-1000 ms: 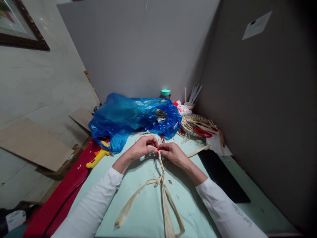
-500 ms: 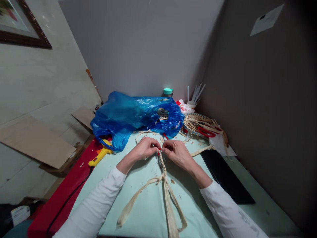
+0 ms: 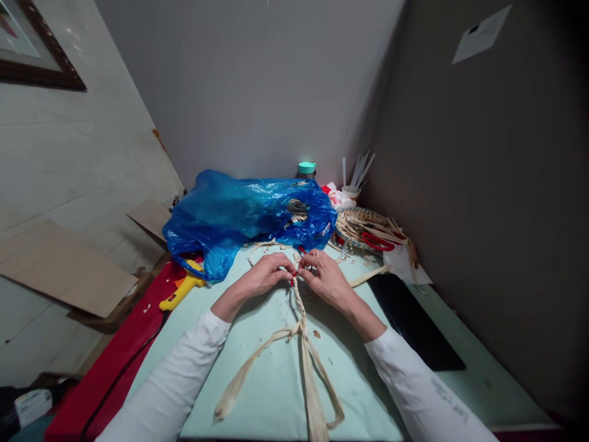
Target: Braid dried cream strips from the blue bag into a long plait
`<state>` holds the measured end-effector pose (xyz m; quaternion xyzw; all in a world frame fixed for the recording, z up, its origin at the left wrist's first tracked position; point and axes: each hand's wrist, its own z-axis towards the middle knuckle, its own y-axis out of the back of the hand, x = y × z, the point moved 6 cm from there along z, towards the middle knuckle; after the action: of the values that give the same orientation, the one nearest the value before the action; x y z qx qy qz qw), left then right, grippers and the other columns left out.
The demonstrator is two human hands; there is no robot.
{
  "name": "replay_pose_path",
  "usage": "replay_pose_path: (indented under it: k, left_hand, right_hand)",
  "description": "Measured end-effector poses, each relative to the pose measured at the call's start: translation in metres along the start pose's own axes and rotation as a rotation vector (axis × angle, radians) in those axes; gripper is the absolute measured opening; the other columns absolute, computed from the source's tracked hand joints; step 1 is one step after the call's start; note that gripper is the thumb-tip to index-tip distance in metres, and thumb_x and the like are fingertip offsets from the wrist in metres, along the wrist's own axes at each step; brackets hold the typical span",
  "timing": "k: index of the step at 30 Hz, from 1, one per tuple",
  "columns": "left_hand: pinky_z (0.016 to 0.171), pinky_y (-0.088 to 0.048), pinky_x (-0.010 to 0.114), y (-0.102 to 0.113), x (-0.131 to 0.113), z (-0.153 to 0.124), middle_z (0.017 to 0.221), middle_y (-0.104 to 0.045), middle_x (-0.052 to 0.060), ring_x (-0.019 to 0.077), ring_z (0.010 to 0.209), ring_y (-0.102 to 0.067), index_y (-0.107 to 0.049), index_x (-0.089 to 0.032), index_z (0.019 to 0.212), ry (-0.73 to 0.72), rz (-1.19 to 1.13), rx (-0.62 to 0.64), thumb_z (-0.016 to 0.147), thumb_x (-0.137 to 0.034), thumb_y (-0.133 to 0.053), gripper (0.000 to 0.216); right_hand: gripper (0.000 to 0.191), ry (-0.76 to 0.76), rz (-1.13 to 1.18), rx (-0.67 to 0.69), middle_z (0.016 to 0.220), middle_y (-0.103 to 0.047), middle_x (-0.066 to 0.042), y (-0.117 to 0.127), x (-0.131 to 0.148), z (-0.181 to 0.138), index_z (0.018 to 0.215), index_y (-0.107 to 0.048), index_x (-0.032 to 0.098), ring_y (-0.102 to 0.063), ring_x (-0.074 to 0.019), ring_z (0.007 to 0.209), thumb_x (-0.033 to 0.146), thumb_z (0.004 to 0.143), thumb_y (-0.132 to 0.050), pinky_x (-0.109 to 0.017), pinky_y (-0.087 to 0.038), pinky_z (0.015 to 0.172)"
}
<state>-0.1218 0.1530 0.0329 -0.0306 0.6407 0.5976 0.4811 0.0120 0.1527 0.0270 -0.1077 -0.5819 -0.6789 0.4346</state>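
Observation:
A braid (image 3: 299, 304) of pale, dry plant strips, perhaps corn husk or raffia, lies lengthwise on the pale green tabletop (image 3: 257, 393). Its lower part spreads into long loose strips (image 3: 315, 399), with one strip (image 3: 234, 387) branching left. At the braid's far end is a narrow red tie (image 3: 293, 277). My left hand (image 3: 264, 274) pinches this tie between thumb and forefinger. Opposite it, my right hand (image 3: 327, 279) has its thumb and forefinger pinched close to the same red tie. Fingertips cover part of the tie, so its knot cannot be made out.
Behind my hands lies a crumpled blue plastic bag (image 3: 230, 215). A yellow glue gun (image 3: 184, 291) with a black cord rests left, by red cloth (image 3: 101, 374). Right are a basket of strips (image 3: 356, 224), red-handled scissors (image 3: 380, 241) and a black board (image 3: 414, 322).
The view has turned slightly right, so everything appears a little further left. My right hand's fingers have shifted slightly at the red tie; the braid lies as before.

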Motion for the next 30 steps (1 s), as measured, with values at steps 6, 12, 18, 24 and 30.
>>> replay_pose_path:
  k: [6, 12, 18, 24, 30]
  left_hand:
    - [0.088, -0.038, 0.033, 0.007, -0.003, 0.001, 0.096, -0.064, 0.006, 0.023, 0.097, -0.052, -0.063, -0.02, 0.084, 0.007, 0.107, -0.202, 0.084, -0.029, -0.057, 0.01]
    - [0.079, -0.038, 0.032, 0.034, -0.019, -0.018, 0.077, -0.062, 0.005, 0.0209, 0.081, -0.052, -0.057, -0.022, 0.07, 0.146, 0.222, -0.754, 0.089, -0.032, -0.052, 0.021]
    - [0.068, -0.04, 0.03, 0.017, -0.016, -0.017, 0.065, -0.06, 0.002, 0.0166, 0.066, -0.053, -0.06, -0.018, 0.066, 0.282, -0.025, -0.575, 0.085, -0.037, -0.055, 0.028]
    - [0.065, -0.047, 0.027, -0.03, 0.006, -0.008, 0.077, -0.064, 0.001, 0.0139, 0.068, -0.059, -0.061, -0.015, 0.097, 0.393, -0.828, -0.375, 0.063, -0.029, -0.075, 0.039]
    - [0.055, -0.039, 0.023, -0.033, 0.01, -0.012, 0.06, -0.058, -0.003, 0.0089, 0.054, -0.051, -0.061, -0.013, 0.077, 0.426, -0.857, -0.437, 0.06, -0.02, -0.073, 0.022]
  right_hand:
    - [0.024, -0.01, 0.238, 0.127, 0.066, -0.061, 0.002, -0.006, -0.003, 0.001, 0.086, -0.064, 0.018, -0.05, -0.0141, 0.061, 0.041, 0.085, -0.058, -0.025, -0.031, 0.058]
    - [0.019, -0.09, 0.423, 0.092, 0.067, -0.063, 0.0, -0.01, -0.017, 0.005, 0.077, -0.064, 0.017, -0.05, -0.0136, 0.061, 0.035, 0.081, -0.059, -0.024, -0.033, 0.059]
    - [0.019, -0.157, 0.625, 0.079, 0.07, -0.064, -0.002, -0.015, -0.018, 0.004, 0.075, -0.061, 0.017, -0.055, -0.0145, 0.065, 0.035, 0.078, -0.057, -0.025, -0.04, 0.063]
    - [0.019, -0.201, 0.699, 0.034, 0.079, -0.066, -0.003, -0.015, -0.02, 0.004, 0.077, -0.062, 0.017, -0.058, -0.0169, 0.075, 0.035, 0.071, -0.062, -0.028, -0.043, 0.073]
    - [0.019, -0.175, 0.616, 0.047, 0.069, -0.06, -0.001, -0.012, -0.024, 0.006, 0.072, -0.063, 0.017, -0.051, -0.0149, 0.068, 0.036, 0.073, -0.064, -0.026, -0.038, 0.065]
